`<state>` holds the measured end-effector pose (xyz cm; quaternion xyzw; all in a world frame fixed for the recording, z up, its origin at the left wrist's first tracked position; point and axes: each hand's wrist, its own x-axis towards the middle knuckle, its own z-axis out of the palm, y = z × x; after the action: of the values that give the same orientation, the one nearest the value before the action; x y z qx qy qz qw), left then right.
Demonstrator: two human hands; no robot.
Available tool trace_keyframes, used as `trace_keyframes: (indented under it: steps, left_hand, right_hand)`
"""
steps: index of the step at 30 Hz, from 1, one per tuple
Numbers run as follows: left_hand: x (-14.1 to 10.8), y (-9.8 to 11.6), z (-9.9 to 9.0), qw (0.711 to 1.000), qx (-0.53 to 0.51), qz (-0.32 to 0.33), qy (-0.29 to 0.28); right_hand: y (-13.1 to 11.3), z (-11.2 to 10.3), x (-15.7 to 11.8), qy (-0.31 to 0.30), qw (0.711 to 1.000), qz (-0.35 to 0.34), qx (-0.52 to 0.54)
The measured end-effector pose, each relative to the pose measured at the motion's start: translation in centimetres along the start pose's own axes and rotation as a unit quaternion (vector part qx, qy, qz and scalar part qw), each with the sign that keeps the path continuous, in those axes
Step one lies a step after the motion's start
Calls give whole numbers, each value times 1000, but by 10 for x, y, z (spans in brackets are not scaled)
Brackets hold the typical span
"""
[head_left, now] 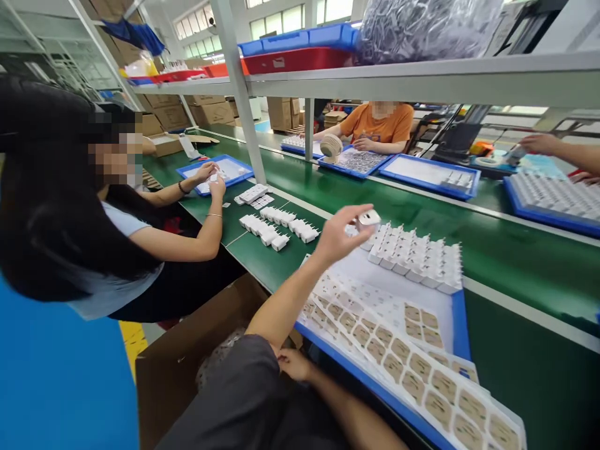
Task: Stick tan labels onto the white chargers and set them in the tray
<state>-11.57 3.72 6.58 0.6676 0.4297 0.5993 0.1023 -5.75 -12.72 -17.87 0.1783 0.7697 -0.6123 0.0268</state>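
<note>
My left hand [338, 237] reaches out over the blue tray [462, 322], thumb and fingers pinching a white USB charger [369, 219]. The charger's end face with a dark port slot is turned up towards me. Just beyond and to the right, rows of white chargers [412, 259] stand in the tray with their prongs up. Sheets of rounded-square stickers [403, 356] with brown faces lie across the tray's near side. Low down, my right hand [294, 364] is by my left elbow, touching or close to it; its fingertips are partly hidden.
To the left, a co-worker [126, 231] handles a small white part over another blue tray [241, 178]. More chargers [269, 230] lie between us on the green bench [225, 215]. A shelf [422, 72] crosses above; a cardboard box [164, 375] is below. Others sit opposite.
</note>
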Motion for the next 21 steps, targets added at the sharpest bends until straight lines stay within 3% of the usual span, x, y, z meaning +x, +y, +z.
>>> trace_keyframes:
  steps: [4,8,11,15,21]
  left_hand:
    - [0,-6,-71,993,94,-69,1]
    - [-32,-45,-113,973,164,-162,-14]
    - [-63,-76,-121,956,209,-207,-9]
    - [-93,-105,-114,939,264,-218,14]
    - [-120,-115,-112,919,344,-193,-10]
  right_hand:
    - [7,-2,-6,-25,997,70,27]
    - [7,-2,-9,-26,994,102,33]
    - [6,-3,-9,-28,993,114,29]
    - [11,-3,-7,-30,991,129,19]
    - [23,2,-5,-25,991,134,0]
